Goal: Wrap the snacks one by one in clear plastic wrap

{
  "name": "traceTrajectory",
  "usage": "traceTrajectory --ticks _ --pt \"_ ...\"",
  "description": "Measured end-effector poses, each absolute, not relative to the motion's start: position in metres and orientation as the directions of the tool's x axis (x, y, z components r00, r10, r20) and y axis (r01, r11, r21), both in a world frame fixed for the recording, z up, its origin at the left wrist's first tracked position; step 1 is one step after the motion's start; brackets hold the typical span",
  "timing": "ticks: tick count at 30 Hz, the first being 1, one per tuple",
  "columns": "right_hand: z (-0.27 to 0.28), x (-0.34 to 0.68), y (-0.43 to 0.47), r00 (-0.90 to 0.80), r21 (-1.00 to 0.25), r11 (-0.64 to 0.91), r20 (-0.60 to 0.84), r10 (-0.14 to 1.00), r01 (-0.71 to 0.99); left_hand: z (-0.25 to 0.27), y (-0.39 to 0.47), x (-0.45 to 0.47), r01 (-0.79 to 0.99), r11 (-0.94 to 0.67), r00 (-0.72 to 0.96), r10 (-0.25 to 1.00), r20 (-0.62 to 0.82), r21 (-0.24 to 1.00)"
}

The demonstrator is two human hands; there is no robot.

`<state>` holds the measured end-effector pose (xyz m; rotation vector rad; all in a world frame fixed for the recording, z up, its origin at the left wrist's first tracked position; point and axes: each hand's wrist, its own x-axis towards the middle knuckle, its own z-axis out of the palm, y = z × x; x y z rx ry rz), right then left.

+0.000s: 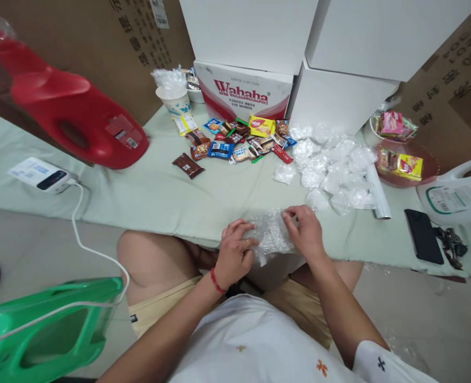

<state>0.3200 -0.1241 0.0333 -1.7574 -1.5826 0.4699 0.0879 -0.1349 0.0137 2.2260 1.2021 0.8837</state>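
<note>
A crinkled piece of clear plastic wrap [273,234] lies at the table's front edge, between my two hands. The fingers of my left hand [236,249] curl over its left side. At the upper right corner, my right hand [305,230] pinches the wrap between thumb and forefinger. Whether anything is inside the wrap, I cannot tell. Just beyond it sits a pile of clear plastic bundles [331,167], with a roll of clear film [378,194] along its right side. Several wrapped snacks [239,139] lie in a heap farther back, a brown packet [188,165] apart from them.
Behind stand a Wahaha carton [243,90] and white boxes [251,32]. A red jug [76,106] and a white power bank [40,174] are left. On the right are a pink bowl [430,165], a white jug [459,197], a phone [423,235] and keys [451,247].
</note>
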Motion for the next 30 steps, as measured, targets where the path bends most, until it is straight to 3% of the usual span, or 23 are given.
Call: traceTrajectory --ticks 4,9,14,17,19,22,30 --pt "0.020 0.305 -0.115 0.109 -0.664 0.005 0.130 0.986 0.748 0.015 -0.132 0.091 0.659 -0.383 0.294 0.923 0.248 0.647" --pt "0.016 0.312 -0.112 0.024 -0.876 0.006 0.020 1.000 0.483 0.005 -0.123 0.102 0.812 -0.261 0.180 0.963 0.201 0.522" --pt "0.027 0.320 -0.115 -0.049 -0.960 -0.108 -0.125 0.991 0.259 -0.002 -0.114 0.113 0.776 -0.132 -0.081 0.949 0.305 0.616" --pt "0.022 0.319 -0.116 -0.049 -0.972 -0.163 -0.173 0.984 0.168 0.002 -0.104 0.117 0.731 -0.149 -0.032 0.968 0.250 0.666" --pt "0.017 0.320 -0.116 0.027 -0.962 -0.188 -0.187 0.982 0.199 0.006 -0.098 0.117 0.685 -0.163 0.036 0.981 0.190 0.710" --pt "0.013 0.326 -0.116 0.136 -0.940 -0.187 -0.153 0.979 0.287 0.010 -0.092 0.112 0.631 -0.149 0.010 0.983 0.184 0.761" --pt "0.024 0.321 -0.115 0.114 -0.932 -0.056 -0.016 0.993 0.357 0.015 -0.099 0.111 0.550 -0.180 0.020 0.979 0.203 0.816"
